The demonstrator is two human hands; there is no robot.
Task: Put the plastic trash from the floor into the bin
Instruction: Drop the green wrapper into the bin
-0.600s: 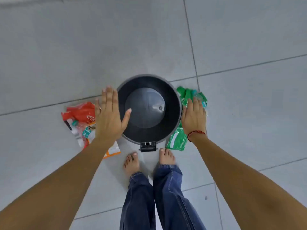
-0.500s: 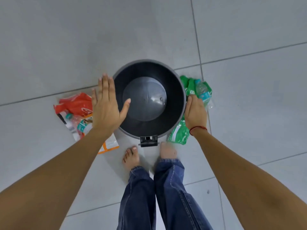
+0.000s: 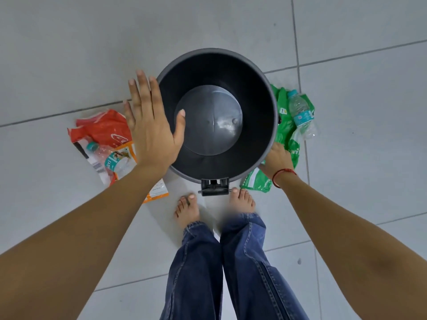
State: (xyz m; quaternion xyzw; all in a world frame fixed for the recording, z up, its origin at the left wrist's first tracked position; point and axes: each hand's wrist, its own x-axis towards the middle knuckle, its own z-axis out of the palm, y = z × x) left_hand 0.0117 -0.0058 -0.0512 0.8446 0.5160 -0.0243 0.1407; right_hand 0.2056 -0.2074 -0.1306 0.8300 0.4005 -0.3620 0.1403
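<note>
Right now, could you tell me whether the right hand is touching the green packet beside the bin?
Cannot tell. In the head view the right hand overlaps the green packet, but its fingers are hidden.

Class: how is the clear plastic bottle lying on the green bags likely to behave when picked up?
The clear bottle looks empty, so probably light. Its lower end appears crumpled, so it may give under a squeeze. Lying on its side, it might roll off the green bags.

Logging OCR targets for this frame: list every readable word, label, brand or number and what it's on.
"leri": partial word on the teal label of the bottle on the left; the rest is hidden.
Barcode on the white packet edge: digits too small to read.
Orange-white packet: print too small.
Red bag: white logo, unreadable.
Green bags: white lettering, blurred.
Bottle on the right: label print too small.
</note>
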